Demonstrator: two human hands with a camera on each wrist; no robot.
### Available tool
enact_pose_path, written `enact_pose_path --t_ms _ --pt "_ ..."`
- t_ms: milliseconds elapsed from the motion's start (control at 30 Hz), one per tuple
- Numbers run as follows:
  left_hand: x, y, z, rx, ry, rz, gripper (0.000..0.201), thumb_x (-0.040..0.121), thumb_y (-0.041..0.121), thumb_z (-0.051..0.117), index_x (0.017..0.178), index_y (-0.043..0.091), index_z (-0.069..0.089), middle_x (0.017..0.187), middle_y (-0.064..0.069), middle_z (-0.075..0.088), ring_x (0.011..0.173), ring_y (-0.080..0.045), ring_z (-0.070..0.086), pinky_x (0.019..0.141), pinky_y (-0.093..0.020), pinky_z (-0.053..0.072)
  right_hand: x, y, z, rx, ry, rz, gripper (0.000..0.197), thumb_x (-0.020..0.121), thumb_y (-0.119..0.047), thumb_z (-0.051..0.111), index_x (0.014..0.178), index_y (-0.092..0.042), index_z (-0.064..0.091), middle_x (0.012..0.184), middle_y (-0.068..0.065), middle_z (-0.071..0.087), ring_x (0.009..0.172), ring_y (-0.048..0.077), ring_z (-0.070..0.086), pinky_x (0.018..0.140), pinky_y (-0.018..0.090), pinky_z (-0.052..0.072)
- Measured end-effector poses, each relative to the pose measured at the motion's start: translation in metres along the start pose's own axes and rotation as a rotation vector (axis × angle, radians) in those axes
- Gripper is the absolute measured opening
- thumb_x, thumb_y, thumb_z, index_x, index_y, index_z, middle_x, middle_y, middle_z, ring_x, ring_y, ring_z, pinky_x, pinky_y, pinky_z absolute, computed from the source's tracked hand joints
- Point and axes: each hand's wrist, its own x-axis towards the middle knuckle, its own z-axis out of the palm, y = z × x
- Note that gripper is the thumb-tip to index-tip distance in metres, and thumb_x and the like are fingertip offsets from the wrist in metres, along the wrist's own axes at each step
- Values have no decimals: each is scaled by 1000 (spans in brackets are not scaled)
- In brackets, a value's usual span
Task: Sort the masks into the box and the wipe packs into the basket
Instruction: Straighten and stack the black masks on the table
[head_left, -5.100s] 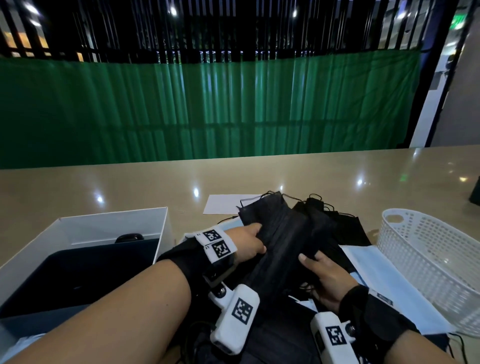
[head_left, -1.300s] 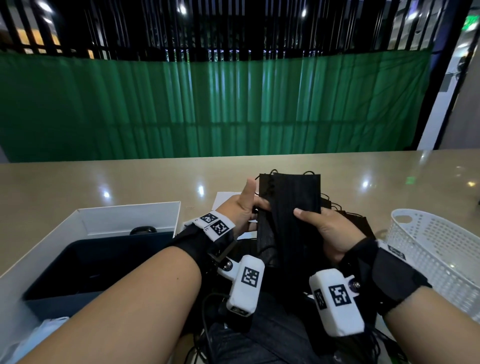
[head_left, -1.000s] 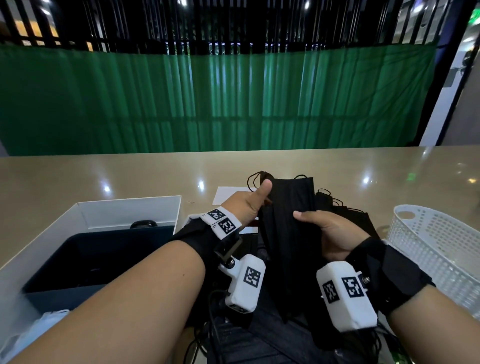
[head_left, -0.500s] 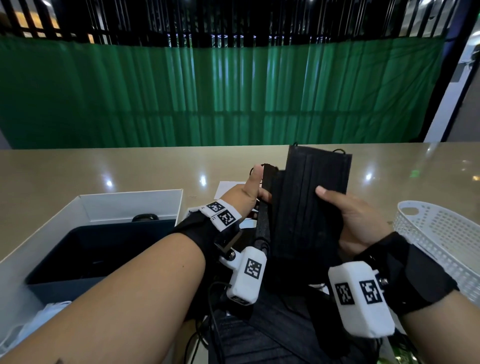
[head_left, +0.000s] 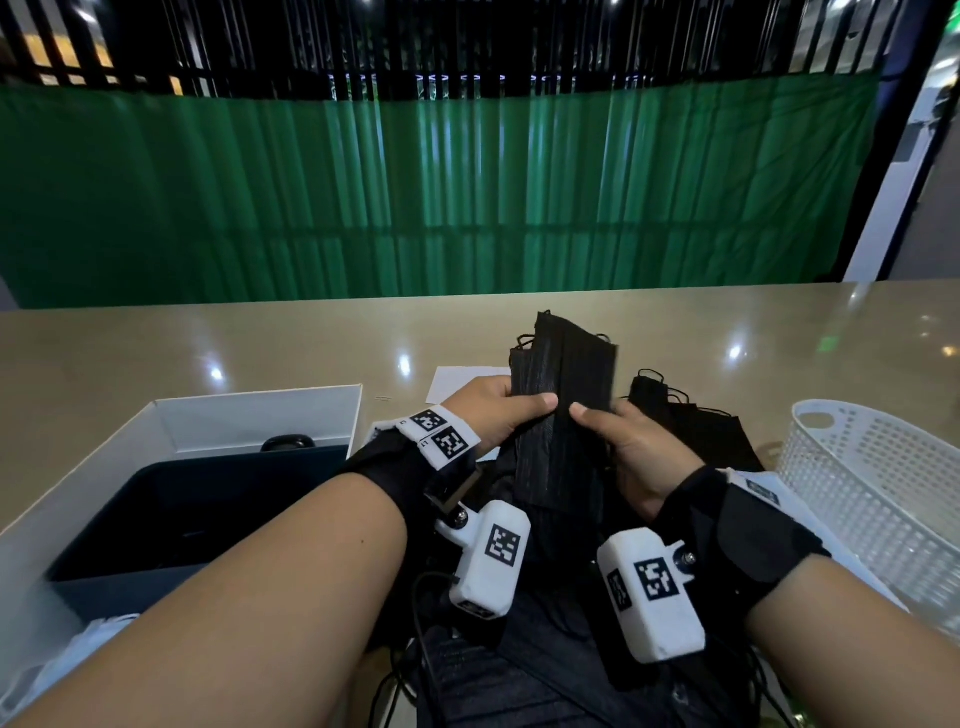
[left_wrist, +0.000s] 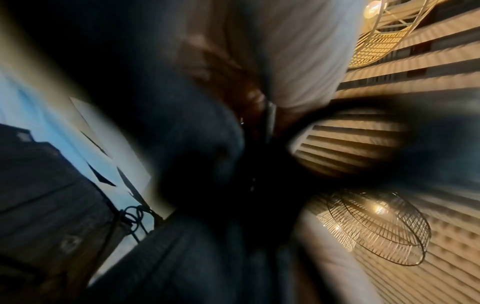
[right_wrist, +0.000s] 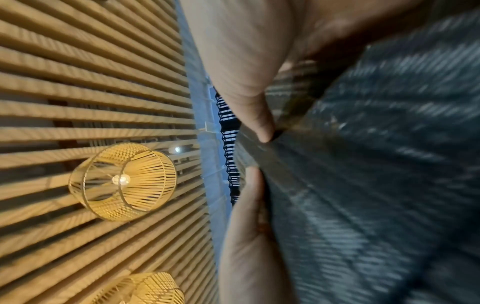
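A stack of black masks (head_left: 566, 374) stands upright over the middle of the table, held from both sides. My left hand (head_left: 519, 410) grips its left edge, thumb across the front. My right hand (head_left: 602, 431) grips the right edge, and in the right wrist view its thumb (right_wrist: 249, 226) and a finger pinch the pleated black masks (right_wrist: 363, 185). More black masks (head_left: 696, 431) lie on the table behind my right hand. The white box (head_left: 171, 421) with a dark inside stands at the left. The white perforated basket (head_left: 883, 493) stands at the right. No wipe pack is plainly visible.
A white sheet of paper (head_left: 457, 382) lies beyond my hands. A dark rounded object (head_left: 288, 442) sits at the back of the box. Something white (head_left: 52, 660) shows at the near left corner. Black cloth and cables (head_left: 467, 675) crowd the table's front edge.
The raised masks in my right hand have come down and joined those in my left. Both thumbs now meet on the front of one stack.
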Motion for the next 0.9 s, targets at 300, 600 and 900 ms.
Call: enact_pose_path --t_ms 300,600,900 --pt "3 7 -5 -156 76 23 5 93 22 56 95 23 60 95 -4 68 90 -23 65 92 -37 51 -7 13 3 75 -303 179 44 83 -20 66 124 -6 57 118 16 66 107 27 64 91 36 53" --pt "0 6 0 -323 188 -19 88 61 37 76 135 27 30 122 -11 58 104 -30 63 92 -49 51 -9 2 4 188 -110 -94 28 82 2 57 108 -5 58 93 16 71 77 23 71 66 32 59" --pt "-14 12 6 -314 -160 -186 25 93 21 55 111 5 62 106 -15 67 96 -30 64 91 -39 52 -4 -3 3 -6 58 -305 15 92 0 51 99 -13 56 99 9 67 90 23 64 87 37 53"
